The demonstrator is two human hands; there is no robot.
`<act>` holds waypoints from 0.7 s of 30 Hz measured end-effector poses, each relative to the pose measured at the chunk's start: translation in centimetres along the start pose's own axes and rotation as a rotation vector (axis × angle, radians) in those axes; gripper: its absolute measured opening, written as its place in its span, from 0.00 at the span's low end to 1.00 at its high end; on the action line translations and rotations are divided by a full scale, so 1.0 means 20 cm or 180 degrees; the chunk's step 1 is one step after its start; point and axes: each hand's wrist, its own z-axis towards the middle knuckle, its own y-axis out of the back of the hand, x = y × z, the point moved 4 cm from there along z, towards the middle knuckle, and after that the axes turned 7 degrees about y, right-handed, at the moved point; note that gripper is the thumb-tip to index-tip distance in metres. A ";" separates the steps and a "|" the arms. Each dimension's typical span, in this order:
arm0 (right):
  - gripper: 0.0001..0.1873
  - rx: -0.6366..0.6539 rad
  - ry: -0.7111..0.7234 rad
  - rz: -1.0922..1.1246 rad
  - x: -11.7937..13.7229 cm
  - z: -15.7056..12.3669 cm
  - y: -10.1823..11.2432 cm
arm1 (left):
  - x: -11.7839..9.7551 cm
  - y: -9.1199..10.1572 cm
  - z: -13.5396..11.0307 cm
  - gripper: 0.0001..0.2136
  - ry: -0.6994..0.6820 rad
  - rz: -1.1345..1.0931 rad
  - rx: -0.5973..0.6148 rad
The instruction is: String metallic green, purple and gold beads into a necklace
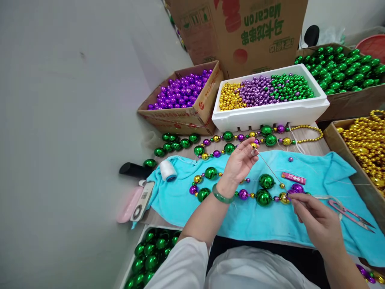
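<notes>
One thin, straight metal needle (269,166), upper end pinched in the grip of the left hand (240,160), slanting above a soft turquoise cloth (240,218). One bead strand (263,196) of glossy round green, purple and gold balls, lying mid-cloth, its right end pinched by the right hand (315,218). Far: white foam tray (270,112) of small beads.

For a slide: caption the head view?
Left hand holds a needle, right hand pinches a bead strand on a blue towel.

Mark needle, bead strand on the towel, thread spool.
needle (267,165), head view, middle of its shaft
bead strand (264,197), head view, on a large green bead
thread spool (167,170), head view, white wound side
</notes>
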 end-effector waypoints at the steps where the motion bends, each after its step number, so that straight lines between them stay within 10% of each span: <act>1: 0.10 0.0003 -0.0020 -0.0026 0.00 0.00 0.00 | 0.00 0.00 0.00 0.11 -0.0026 0.0016 -0.0026; 21: 0.10 -0.0103 -0.0219 -0.0144 0.02 -0.01 -0.01 | -0.02 0.06 -0.03 0.15 -0.0145 0.0086 0.0052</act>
